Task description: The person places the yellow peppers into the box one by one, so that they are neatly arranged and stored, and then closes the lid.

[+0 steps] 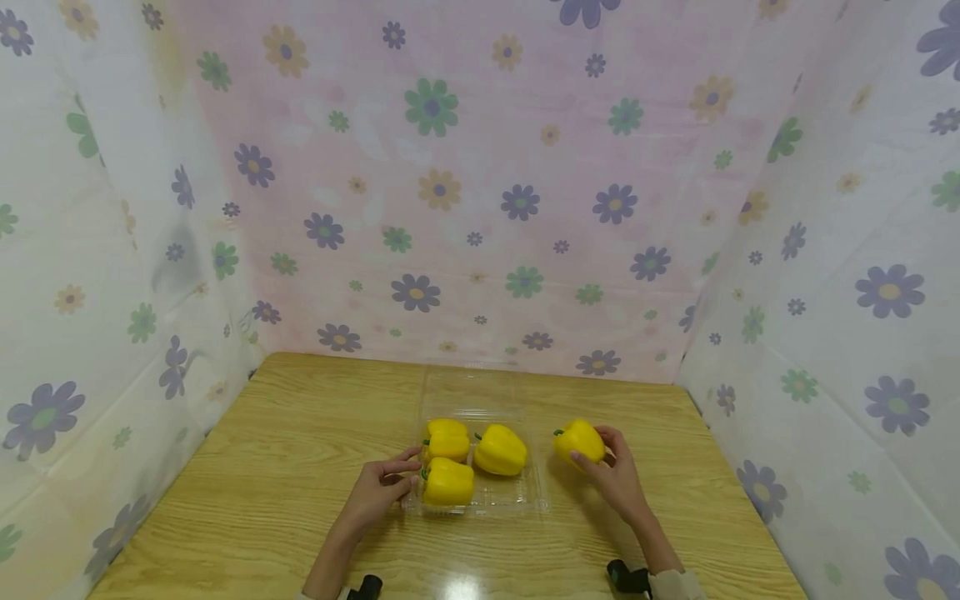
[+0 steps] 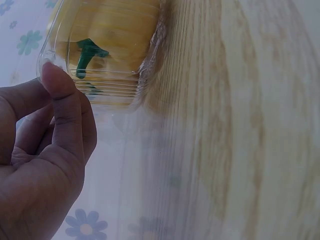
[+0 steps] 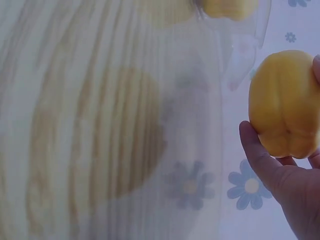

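Note:
A clear plastic clamshell container (image 1: 504,497) lies on the table with its lid (image 1: 471,392) folded back. Three yellow bell peppers sit in it: one at the back left (image 1: 447,439), one at the front left (image 1: 448,485) and one toward the right (image 1: 501,450). My left hand (image 1: 375,493) pinches the container's left rim; a green pepper stem (image 2: 89,56) shows through the plastic in the left wrist view. To the container's right, my right hand (image 1: 621,482) grips another yellow bell pepper (image 1: 579,442), held above the table in the right wrist view.
The wooden table (image 1: 300,417) reaches back to a flowered cloth (image 1: 480,167). Similar cloth hangs along the left side (image 1: 112,333) and the right side (image 1: 825,333). A black wrist device (image 1: 628,577) sits by my right sleeve.

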The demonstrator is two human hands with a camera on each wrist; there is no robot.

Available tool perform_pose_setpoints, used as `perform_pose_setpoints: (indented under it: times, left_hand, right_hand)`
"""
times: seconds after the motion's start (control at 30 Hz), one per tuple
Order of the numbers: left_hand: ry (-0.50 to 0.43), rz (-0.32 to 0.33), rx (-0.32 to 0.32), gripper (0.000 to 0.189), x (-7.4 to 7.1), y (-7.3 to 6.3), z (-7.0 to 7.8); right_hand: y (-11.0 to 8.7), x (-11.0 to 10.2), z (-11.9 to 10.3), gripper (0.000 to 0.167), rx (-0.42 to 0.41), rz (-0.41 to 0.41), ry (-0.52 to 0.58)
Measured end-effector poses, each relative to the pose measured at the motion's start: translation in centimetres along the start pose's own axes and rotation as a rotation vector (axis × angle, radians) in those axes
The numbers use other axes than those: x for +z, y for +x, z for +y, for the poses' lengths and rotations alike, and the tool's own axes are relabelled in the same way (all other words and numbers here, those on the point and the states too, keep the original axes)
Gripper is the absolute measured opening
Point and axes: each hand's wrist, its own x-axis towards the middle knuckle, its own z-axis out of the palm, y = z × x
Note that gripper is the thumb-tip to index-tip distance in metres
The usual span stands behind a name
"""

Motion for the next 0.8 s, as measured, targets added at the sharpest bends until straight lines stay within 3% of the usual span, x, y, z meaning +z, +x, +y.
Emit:
perform_pose_setpoints:
  times: [0.23,0.47,0.6,0.8]
  left_hand:
    - [0.001,0.002,0.004,0.034,0.0,0.0,0.0]
    - [0.001,0.004,0.004,0.033,0.0,0.1,0.0]
    - [0.01,0.005,0.004,0.033,0.1,0.0,0.0]
    - [0.016,0.01,-0.004,0.032,0.1,0.0,0.1]
  right_hand:
    - [-0.2,0.7,-1.6,0.059,-0.075,-0.014,0.033]
    - [-0.5,1.6,-2.4,0.055,-0.269,-0.081,0.127]
    - [-0.9,2.4,-2.8,0.056,-0.356,-0.153,0.242]
    - [-1.7,3.7,-3.5,0.058,-0.37,-0.252,0.331]
